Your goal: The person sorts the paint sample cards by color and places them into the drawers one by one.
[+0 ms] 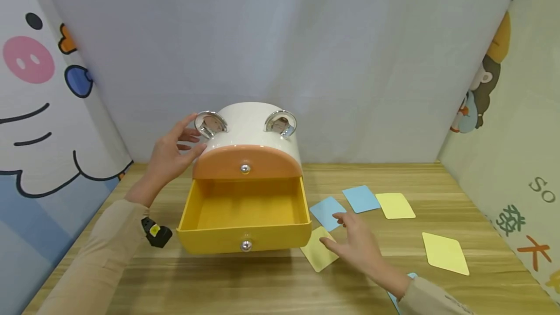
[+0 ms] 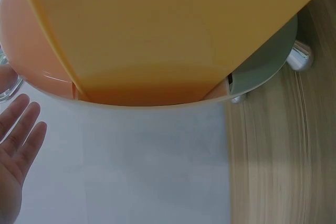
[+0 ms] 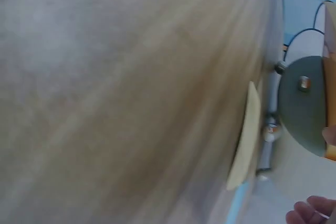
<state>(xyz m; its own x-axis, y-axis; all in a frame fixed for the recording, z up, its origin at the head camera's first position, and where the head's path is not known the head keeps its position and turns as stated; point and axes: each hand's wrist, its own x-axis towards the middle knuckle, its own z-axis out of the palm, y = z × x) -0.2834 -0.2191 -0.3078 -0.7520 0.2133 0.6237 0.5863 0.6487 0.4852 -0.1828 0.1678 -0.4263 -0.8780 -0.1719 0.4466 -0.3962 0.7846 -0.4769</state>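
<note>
— Where's my left hand [image 1: 168,152]?
— Fingers spread and relaxed, resting against the left side of the white drawer box [image 1: 251,125]. Its yellow drawer [image 1: 243,215] stands pulled out over the surface [image 1: 245,281].
— And my right hand [image 1: 356,244]?
— Open, fingertips down on the yellow card [image 1: 318,255] just right of the drawer, beside a blue card [image 1: 327,212].

We see the left hand [image 1: 168,154] raised, wrist bent back, fingers spread and nearly straight, thumb stretched forward, its beige-sleeved forearm angling up from the lower left. The right hand [image 1: 356,244] lies low, palm down, fingers loosely extended and pointing left, its sleeved forearm coming in from the bottom right. Neither grip curls closed.
</note>
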